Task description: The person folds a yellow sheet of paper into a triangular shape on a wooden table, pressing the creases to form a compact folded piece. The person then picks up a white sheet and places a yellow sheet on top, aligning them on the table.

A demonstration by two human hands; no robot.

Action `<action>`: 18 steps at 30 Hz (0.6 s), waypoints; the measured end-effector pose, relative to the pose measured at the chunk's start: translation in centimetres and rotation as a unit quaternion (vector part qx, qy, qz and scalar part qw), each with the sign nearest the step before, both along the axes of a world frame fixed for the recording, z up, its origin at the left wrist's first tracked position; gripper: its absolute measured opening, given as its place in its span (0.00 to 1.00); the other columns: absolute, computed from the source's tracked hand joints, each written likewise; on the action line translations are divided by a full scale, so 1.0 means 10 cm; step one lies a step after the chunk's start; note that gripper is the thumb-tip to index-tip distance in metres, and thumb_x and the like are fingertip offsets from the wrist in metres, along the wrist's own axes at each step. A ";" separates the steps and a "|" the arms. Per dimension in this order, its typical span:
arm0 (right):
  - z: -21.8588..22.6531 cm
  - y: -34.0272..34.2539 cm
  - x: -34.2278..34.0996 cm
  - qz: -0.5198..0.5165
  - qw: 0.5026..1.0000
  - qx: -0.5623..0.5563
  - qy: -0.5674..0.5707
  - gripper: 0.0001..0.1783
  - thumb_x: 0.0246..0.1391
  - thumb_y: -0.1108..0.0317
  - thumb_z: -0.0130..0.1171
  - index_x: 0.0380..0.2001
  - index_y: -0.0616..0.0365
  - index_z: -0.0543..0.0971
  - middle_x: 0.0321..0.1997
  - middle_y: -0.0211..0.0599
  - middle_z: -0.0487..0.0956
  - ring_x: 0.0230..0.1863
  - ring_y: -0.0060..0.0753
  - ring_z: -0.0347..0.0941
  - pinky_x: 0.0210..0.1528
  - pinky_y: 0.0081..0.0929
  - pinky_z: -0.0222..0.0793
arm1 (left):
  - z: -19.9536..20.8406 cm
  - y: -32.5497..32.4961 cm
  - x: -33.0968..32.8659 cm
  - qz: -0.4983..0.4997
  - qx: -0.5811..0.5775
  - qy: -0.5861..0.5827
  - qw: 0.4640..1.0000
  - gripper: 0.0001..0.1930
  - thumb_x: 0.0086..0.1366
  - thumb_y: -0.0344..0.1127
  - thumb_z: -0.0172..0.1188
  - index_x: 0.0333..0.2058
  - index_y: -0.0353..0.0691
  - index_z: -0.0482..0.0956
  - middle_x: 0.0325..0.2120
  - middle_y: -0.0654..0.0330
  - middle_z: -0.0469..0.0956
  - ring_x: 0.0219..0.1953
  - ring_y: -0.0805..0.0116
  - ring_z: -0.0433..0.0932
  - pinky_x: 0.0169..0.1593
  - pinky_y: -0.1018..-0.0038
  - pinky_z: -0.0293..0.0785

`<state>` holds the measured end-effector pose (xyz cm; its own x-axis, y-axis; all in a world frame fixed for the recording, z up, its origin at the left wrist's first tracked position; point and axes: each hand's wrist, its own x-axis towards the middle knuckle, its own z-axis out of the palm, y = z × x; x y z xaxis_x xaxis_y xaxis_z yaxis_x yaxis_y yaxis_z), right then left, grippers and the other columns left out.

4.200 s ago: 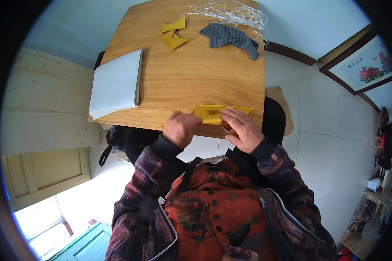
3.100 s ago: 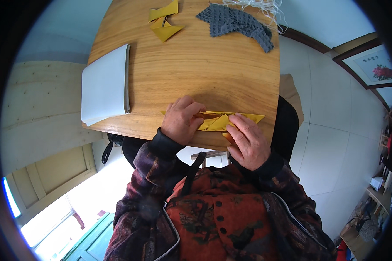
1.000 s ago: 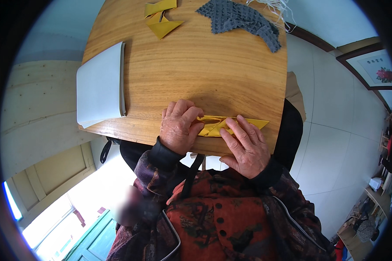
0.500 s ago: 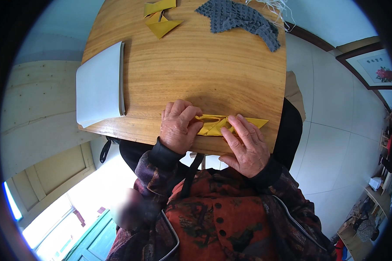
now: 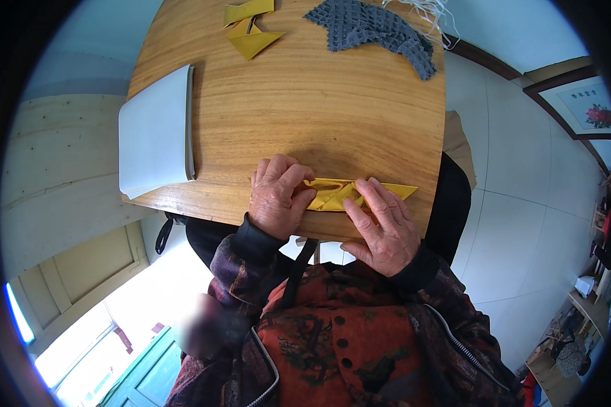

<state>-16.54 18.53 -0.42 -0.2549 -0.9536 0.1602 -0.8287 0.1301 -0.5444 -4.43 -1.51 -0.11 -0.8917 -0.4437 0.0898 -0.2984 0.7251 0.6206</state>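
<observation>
A strip of folded shiny gold paper [image 5: 331,195] lies along the table's near edge, its right end coming to a point. My left hand [image 5: 276,197] curls over its left end, thumb and fingers closed on the paper; that end is mostly hidden beneath the hand. On the right part rests my right hand [image 5: 385,227], fingers stretched out with the tips against the paper's face and the thumb held apart, off the near side. Creases cross the middle of the paper between my hands.
On the wooden table [image 5: 305,95], a stack of white sheets [image 5: 157,132] lies at the left. Folded gold paper pieces [image 5: 254,41] sit far off, left of a crumpled grey textured cloth [image 5: 370,30]. White stringy strands [image 5: 428,12] lie at the far right corner.
</observation>
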 end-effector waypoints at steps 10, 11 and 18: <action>0.00 0.00 0.02 -0.004 1.000 0.019 0.007 0.42 0.38 0.51 0.72 0.57 0.57 0.72 0.68 0.47 0.62 0.68 0.50 0.59 0.65 0.45 0.58 | 0.02 0.00 -0.01 0.002 0.005 -0.010 1.000 0.13 0.47 0.26 0.67 0.34 0.42 0.79 0.35 0.58 0.73 0.41 0.54 0.70 0.47 0.64 0.66; 0.00 0.00 0.02 -0.005 1.000 0.015 0.008 0.42 0.38 0.51 0.72 0.57 0.57 0.72 0.68 0.47 0.62 0.68 0.50 0.59 0.65 0.45 0.58 | 0.02 0.00 -0.01 0.002 0.005 -0.010 1.000 0.13 0.47 0.26 0.67 0.34 0.42 0.79 0.35 0.58 0.73 0.41 0.54 0.70 0.47 0.64 0.66; -0.02 0.00 0.04 -0.011 0.999 0.027 0.031 0.43 0.37 0.51 0.71 0.58 0.57 0.71 0.69 0.46 0.62 0.69 0.49 0.57 0.66 0.46 0.56 | 0.03 -0.01 -0.02 -0.006 -0.007 -0.009 1.000 0.12 0.49 0.29 0.67 0.34 0.43 0.79 0.34 0.59 0.73 0.40 0.54 0.70 0.46 0.64 0.66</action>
